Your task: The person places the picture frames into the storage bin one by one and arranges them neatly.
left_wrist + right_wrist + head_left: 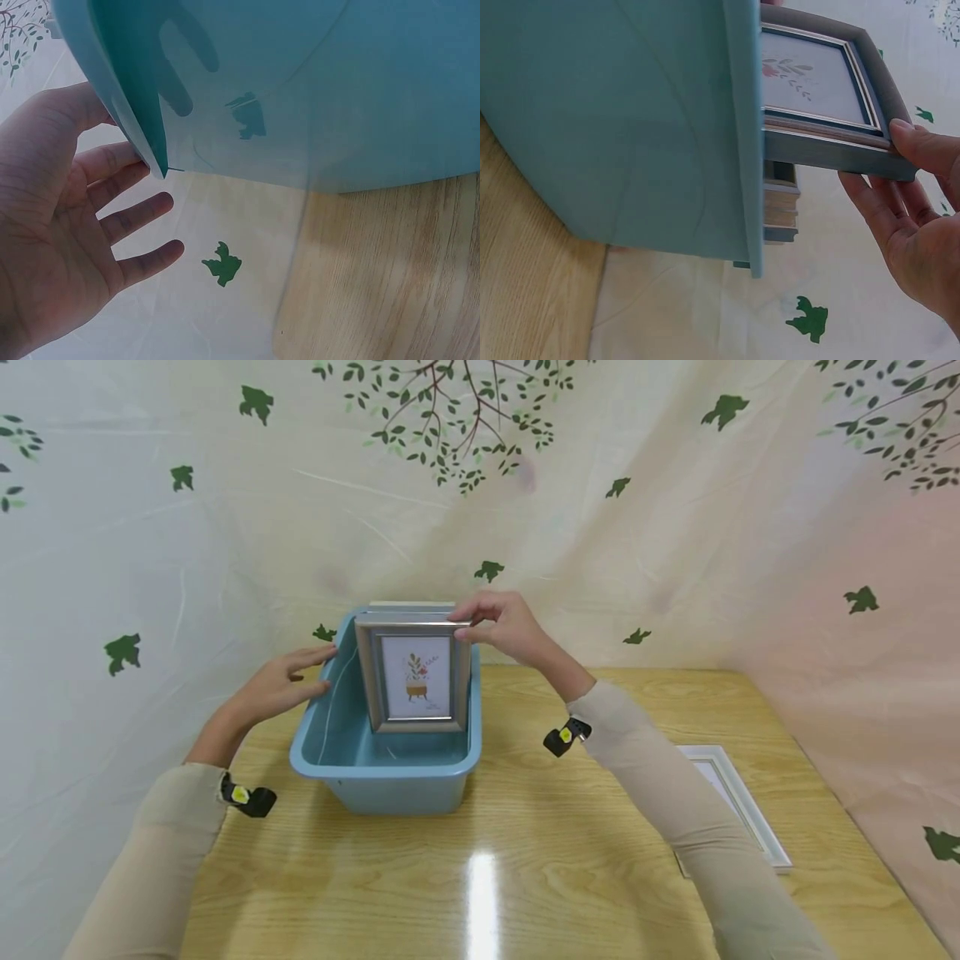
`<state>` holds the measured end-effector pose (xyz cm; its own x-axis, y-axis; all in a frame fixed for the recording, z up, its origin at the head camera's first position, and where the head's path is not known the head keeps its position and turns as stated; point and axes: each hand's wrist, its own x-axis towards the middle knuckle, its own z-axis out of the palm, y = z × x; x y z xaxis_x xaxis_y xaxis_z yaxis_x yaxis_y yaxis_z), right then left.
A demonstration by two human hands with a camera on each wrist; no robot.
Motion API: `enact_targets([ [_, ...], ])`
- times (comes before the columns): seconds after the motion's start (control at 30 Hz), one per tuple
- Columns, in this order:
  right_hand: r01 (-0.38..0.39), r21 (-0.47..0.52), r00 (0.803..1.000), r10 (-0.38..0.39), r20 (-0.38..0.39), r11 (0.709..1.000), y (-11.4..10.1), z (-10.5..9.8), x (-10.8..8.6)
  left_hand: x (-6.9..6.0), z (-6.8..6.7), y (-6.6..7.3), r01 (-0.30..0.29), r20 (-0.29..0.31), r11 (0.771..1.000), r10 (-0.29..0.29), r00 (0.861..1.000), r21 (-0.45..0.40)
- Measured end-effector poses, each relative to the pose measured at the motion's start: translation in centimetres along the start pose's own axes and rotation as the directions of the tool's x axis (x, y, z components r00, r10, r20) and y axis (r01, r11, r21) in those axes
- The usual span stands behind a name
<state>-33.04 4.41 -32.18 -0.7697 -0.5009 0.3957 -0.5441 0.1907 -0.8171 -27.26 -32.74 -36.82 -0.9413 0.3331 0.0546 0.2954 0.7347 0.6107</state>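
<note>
A silver-grey picture frame (pixel 416 677) with a potted-plant print stands tilted inside a blue plastic tub (pixel 386 772). My right hand (pixel 506 625) pinches its top right corner, thumb on the front and fingers behind, as the right wrist view also shows. Behind it, more frames (pixel 780 214) are stacked in the tub, mostly hidden in the head view. My left hand (pixel 273 687) rests against the tub's left rim. In the left wrist view, its fingers (pixel 142 220) are spread and fairly straight, some of them touching the rim.
On the right of the wooden table (pixel 570 877) lies a white picture frame (pixel 738 802), partly covered by the right sleeve. A pale curtain (pixel 637 510) printed with leaves and green birds hangs behind the tub and along both sides.
</note>
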Motion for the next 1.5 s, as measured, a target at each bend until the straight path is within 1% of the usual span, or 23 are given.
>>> enact_targets([
  [0.17,-0.005,-0.023,1.000,0.005,0.008,1.000,0.8,0.3,-0.1,0.0,0.1,-0.1,0.008,0.002,1.000,-0.008,1.000,0.008],
  [0.27,-0.009,-0.016,1.000,0.009,0.012,1.000,1.1,0.5,-0.2,0.0,0.1,-0.1,0.011,-0.001,1.000,-0.011,1.000,0.009],
  [0.5,-0.045,-0.046,0.999,0.047,0.028,0.998,1.8,0.9,-0.5,0.1,0.1,-0.1,0.013,-0.010,1.000,-0.012,1.000,0.013],
  [0.73,-0.019,-0.054,0.999,0.021,0.042,0.998,2.7,1.3,-0.8,0.0,0.1,0.1,0.033,-0.008,0.999,-0.033,0.999,0.014],
  [0.87,-0.004,-0.051,0.999,0.006,0.050,0.999,3.0,1.4,-0.9,0.0,0.2,0.0,0.034,-0.011,0.999,-0.034,0.999,0.014],
  [1.0,0.008,-0.047,0.998,-0.006,0.056,0.999,3.2,1.4,-0.9,-0.1,0.2,0.1,0.025,-0.012,1.000,-0.025,1.000,0.010],
  [1.13,0.005,-0.056,0.999,-0.002,0.053,0.998,3.2,1.6,-0.9,-0.2,0.2,0.1,0.013,-0.015,1.000,-0.013,1.000,0.007],
  [1.33,-0.002,-0.084,0.999,0.005,0.042,0.996,3.1,2.0,-0.9,-0.3,0.2,0.0,0.012,-0.019,1.000,-0.012,1.000,0.001],
  [1.5,0.001,-0.124,0.999,0.004,0.045,0.992,3.0,2.3,-0.9,-0.3,0.2,0.2,0.012,-0.011,1.000,-0.012,1.000,-0.005],
])
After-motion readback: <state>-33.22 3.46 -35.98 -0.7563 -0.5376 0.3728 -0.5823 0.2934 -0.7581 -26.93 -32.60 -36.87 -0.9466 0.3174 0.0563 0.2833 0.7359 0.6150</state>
